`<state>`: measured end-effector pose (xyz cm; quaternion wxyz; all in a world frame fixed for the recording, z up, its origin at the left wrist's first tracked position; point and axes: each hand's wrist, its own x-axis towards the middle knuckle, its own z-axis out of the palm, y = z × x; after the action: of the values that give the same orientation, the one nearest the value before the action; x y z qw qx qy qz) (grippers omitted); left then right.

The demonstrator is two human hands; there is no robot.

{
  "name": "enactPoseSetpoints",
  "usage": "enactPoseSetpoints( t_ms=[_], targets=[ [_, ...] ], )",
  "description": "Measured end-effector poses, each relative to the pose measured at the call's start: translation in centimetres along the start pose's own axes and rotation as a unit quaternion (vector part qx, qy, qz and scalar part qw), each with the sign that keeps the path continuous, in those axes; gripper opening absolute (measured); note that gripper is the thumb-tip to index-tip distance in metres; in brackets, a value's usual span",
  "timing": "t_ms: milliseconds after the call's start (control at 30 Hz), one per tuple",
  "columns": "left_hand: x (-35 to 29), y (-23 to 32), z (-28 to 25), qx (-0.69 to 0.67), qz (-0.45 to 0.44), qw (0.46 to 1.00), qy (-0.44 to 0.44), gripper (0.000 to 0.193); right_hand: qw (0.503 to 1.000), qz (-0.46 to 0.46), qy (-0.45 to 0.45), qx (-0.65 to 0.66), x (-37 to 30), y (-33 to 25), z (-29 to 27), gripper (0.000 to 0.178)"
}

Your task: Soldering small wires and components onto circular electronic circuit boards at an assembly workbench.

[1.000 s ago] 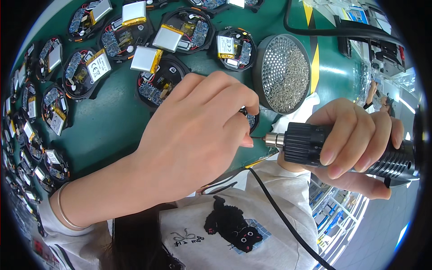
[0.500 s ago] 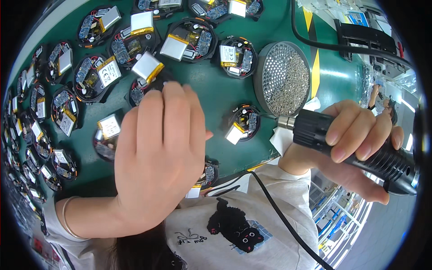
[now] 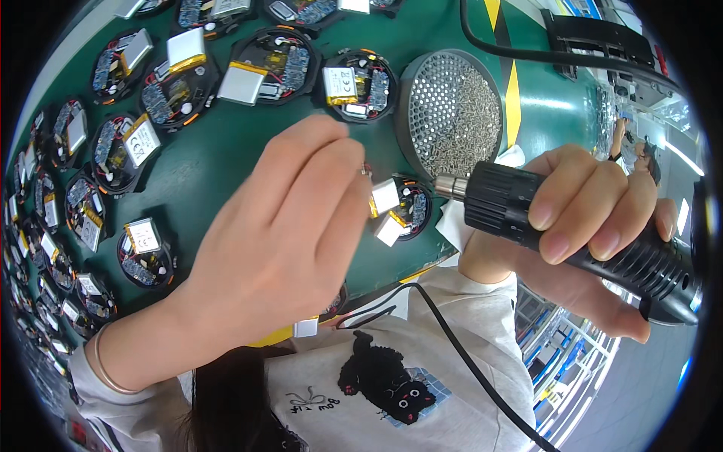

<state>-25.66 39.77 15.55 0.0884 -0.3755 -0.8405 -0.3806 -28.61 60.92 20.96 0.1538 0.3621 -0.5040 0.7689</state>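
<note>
My left hand (image 3: 294, 218) is closed, fingers curled down, on a round black circuit module that it mostly hides; a silver battery pouch (image 3: 385, 196) sticks out beside its fingertips. Just right of that pouch lies another round module (image 3: 416, 209) on the green table, its own battery (image 3: 389, 228) hanging off the near-left side. My right hand (image 3: 587, 218) grips a black electric screwdriver (image 3: 506, 202), pointing left. The metal nose of the driver is close to this module's right edge; whether they touch I cannot tell.
A round grey dish (image 3: 407, 113) with a perforated bottom holds a heap of small screws (image 3: 467, 120). Many similar modules with batteries cover the left and back of the green table (image 3: 218, 151). A black cable (image 3: 565, 64) crosses the back right, and another (image 3: 467, 354) hangs in front of me.
My left hand has picked up a module from the middle of the table and moved it right, beside the module near the screwdriver. The right hand has shifted slightly left in view.
</note>
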Motion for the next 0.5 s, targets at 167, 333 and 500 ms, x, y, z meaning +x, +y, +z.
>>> enactPoseSetpoints(
  t_ms=[167,333,500],
  targets=[
    [-0.36,-0.29,0.13,-0.001,0.009,0.999,-0.031,0.050,0.997,0.030,-0.064,-0.037,0.03,-0.64,-0.99,0.077],
    [-0.01,-0.36,0.29,0.040,0.036,0.998,-0.040,0.044,0.992,0.057,-0.109,-0.035,0.36,-0.33,-1.18,0.076],
    [0.34,-0.20,0.25,0.076,0.064,0.994,-0.044,0.042,0.988,0.064,-0.136,-0.041,0.47,-0.31,-1.23,0.074]
  ],
)
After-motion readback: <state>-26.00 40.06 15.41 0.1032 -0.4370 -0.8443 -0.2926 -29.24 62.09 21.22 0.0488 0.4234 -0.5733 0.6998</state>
